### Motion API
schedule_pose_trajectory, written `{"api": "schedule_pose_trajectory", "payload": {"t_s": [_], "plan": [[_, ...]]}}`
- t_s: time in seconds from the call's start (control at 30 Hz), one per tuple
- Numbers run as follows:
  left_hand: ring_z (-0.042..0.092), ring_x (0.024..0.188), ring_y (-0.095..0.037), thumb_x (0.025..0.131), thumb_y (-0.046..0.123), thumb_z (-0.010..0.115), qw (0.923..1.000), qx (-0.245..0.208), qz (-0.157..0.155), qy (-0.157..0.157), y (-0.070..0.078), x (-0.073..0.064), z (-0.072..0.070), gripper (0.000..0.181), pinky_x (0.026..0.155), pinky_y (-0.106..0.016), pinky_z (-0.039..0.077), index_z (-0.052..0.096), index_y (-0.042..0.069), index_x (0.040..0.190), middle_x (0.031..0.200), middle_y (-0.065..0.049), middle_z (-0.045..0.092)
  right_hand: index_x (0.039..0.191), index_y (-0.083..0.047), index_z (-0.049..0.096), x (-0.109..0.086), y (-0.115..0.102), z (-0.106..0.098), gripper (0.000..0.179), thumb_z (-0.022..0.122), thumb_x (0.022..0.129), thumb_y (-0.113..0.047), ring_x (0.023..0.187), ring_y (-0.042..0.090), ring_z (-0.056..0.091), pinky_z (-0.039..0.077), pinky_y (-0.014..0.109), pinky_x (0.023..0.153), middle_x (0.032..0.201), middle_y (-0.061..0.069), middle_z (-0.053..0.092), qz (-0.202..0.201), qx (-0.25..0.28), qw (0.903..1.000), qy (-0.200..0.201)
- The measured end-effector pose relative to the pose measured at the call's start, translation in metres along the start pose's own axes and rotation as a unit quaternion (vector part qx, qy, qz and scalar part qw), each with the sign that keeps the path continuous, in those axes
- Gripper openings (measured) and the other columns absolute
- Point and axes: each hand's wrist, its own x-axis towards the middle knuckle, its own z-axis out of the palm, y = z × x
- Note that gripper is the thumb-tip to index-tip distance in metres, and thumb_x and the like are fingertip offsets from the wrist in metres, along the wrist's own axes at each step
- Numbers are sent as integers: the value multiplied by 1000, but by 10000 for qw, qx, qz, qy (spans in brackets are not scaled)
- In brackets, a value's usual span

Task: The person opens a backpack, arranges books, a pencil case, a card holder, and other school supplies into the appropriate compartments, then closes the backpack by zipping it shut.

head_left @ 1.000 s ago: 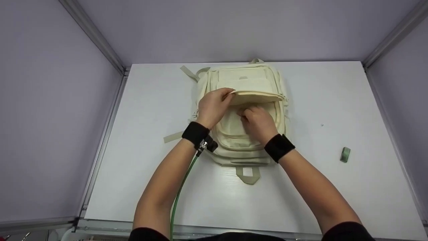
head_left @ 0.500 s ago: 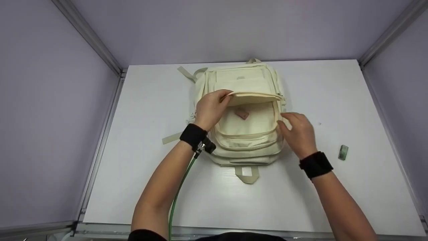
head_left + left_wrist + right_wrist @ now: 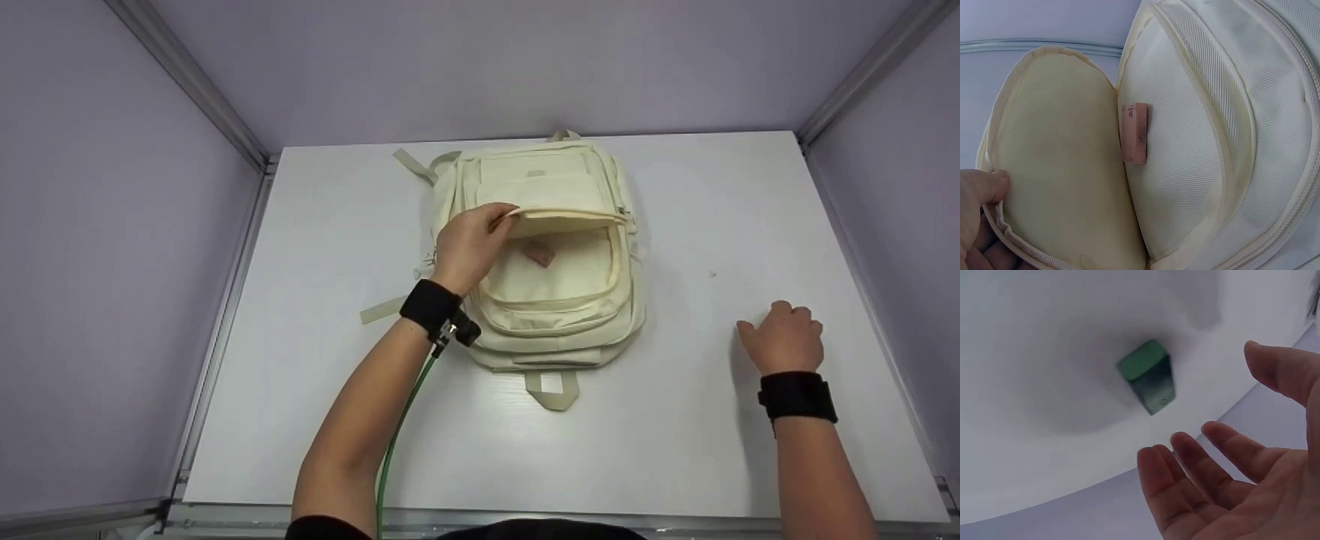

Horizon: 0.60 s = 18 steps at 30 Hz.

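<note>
A cream backpack (image 3: 559,343) lies flat on the white table. My left hand (image 3: 469,244) pinches the rim of its front pocket flap (image 3: 1061,146) between thumb and fingers and holds it raised. Inside the pocket, against the flap's fold, rests a pink eraser (image 3: 1135,135) with small dark print. To the right, my right hand (image 3: 786,341) hovers with spread fingers over a green block (image 3: 1151,377) shaped like an eraser. The right wrist view shows a gap between fingers and block; in the head view the hand hides the block.
Grey-green straps (image 3: 551,391) stick out from the backpack onto the table (image 3: 660,442). A tiny pale speck (image 3: 712,274) lies right of the bag. Grey panels (image 3: 517,67) stand behind and at both sides. A green cable (image 3: 401,427) runs along the left forearm.
My right hand has left the pocket, where the pink eraser now shows, and moved right to above the green block. My left hand keeps holding the flap.
</note>
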Motion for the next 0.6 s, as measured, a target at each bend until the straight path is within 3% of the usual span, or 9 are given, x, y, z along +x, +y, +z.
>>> {"api": "schedule_pose_trajectory", "payload": {"t_s": [0.2, 0.43, 0.6], "plan": [[69, 100, -7, 102, 34, 65, 10000, -7, -40, 11, 1, 0, 0, 25, 84, -31, 53, 77, 23, 120, 112, 9, 75, 116, 26, 44, 0, 16, 4, 55, 53, 95, -24, 96, 61, 48, 48, 63, 66, 105, 44, 44, 457, 271, 9982, -278], [69, 98, -5, 102, 34, 65, 10000, 18, -64, -24, 3, 1, 2, 25, 81, -30, 53, 77, 23, 121, 111, 9, 76, 113, 25, 46, 4, 14, 5, 36, 44, 93, -5, 88, 55, 50, 47, 57, 64, 99, 38, 45, 304, 364, 9986, -253], [69, 97, -5, 102, 34, 65, 9999, -3, -102, -51, 4, 1, 3, 24, 80, -29, 53, 77, 23, 120, 110, 9, 76, 124, 24, 47, 9, 8, 11, 38, 46, 95, 0, 96, 58, 52, 48, 64, 74, 107, 42, 49, 130, 479, 9987, 115]]}}
